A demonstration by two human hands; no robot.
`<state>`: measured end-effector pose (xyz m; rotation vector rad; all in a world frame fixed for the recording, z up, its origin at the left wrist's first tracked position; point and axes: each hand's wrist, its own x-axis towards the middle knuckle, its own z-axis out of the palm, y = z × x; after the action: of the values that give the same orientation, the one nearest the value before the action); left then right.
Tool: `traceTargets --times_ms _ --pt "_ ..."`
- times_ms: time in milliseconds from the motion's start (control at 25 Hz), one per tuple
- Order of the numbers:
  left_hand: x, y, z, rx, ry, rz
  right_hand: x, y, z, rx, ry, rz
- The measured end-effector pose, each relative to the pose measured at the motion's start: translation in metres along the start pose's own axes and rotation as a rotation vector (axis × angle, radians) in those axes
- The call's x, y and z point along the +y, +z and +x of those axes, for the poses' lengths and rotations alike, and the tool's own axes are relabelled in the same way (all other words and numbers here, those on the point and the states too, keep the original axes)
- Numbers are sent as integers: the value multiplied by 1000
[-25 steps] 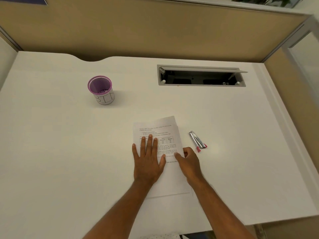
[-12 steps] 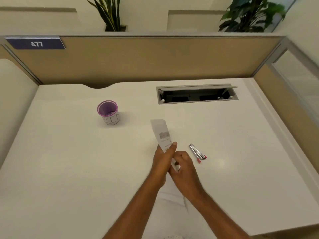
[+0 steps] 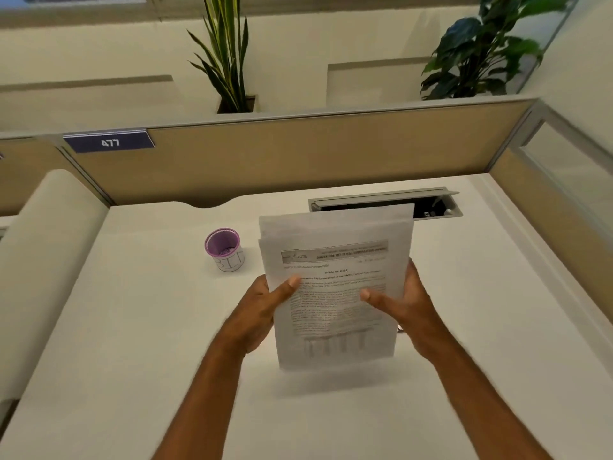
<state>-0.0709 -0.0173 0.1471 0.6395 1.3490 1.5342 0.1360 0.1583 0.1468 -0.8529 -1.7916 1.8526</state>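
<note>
Though blurred, paper stack point(image 3: 335, 287) upright, long axis vertical, heading uppermost, in grip of left hand point(image 3: 258, 307), right hand point(image 3: 409, 305).

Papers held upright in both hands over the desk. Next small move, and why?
Probably tap the papers down on the desk to square them. The left hand and right hand hold them upright by the side edges, and the top edges look staggered, sheets out of line. Whether the lower edge already touches the desk is blurred.
</note>
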Motion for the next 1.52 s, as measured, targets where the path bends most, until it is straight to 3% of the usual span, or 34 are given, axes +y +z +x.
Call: traceTargets --times_ms 80,240,520,680,1160,1360,1520 --pt "3 2 5 88 65 41 -6 0 6 -82 9 73" --pt "-2 5 8 206 205 76 5 10 2 91 -68 22" --pt "-48 13 0 302 77 77 59 18 -4 168 32 -16" --pt "-59 12 0 321 95 65 62 16 -3 200 39 2" --pt "-82 13 -3 320 36 0 84 15 -7 178 71 -60" --pt "-68 10 8 302 146 -3 85 9 -2 150 92 -53" --pt "-62 18 25 463 156 122 98 -7 5 40 207 -154"
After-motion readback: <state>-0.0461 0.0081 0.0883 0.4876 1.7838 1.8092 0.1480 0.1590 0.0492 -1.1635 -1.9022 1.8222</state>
